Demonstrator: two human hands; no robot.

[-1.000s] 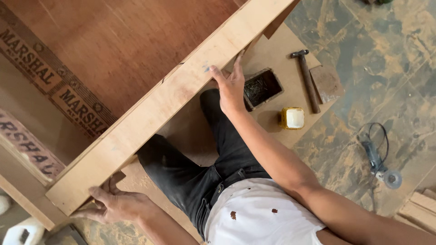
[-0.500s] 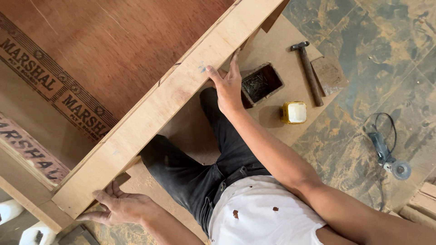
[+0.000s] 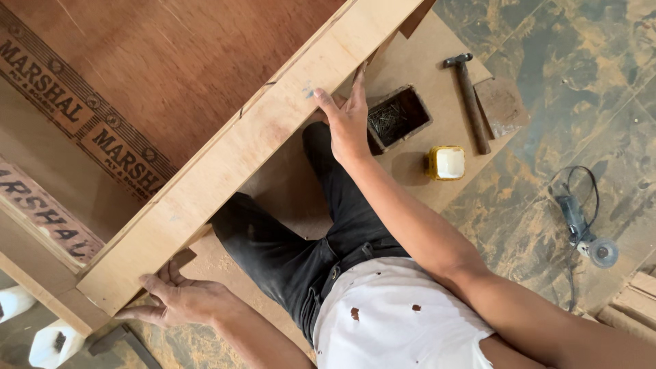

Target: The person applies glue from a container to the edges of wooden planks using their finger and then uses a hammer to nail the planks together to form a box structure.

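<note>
A long pale plywood plank (image 3: 246,147) runs from lower left to upper right, set on edge against a reddish-brown plywood panel (image 3: 171,61). My left hand (image 3: 179,302) cups the plank's lower end from underneath, fingers spread along its bottom edge. My right hand (image 3: 348,116) presses flat against the plank's side near its upper part, fingers pointing up. I sit on the floor in black trousers (image 3: 294,246) and a white shirt, legs stretched under the plank.
A small open box of nails (image 3: 398,117), a yellow tape measure (image 3: 447,162), a hammer (image 3: 470,101) and a wood block (image 3: 501,106) lie on a brown board to my right. An angle grinder with its cord (image 3: 581,225) rests on the dusty floor. Wood strips (image 3: 632,311) lie at lower right.
The view has shifted slightly; both hands keep their hold on the plank, with the left hand a little lower and the plank barely moved.
</note>
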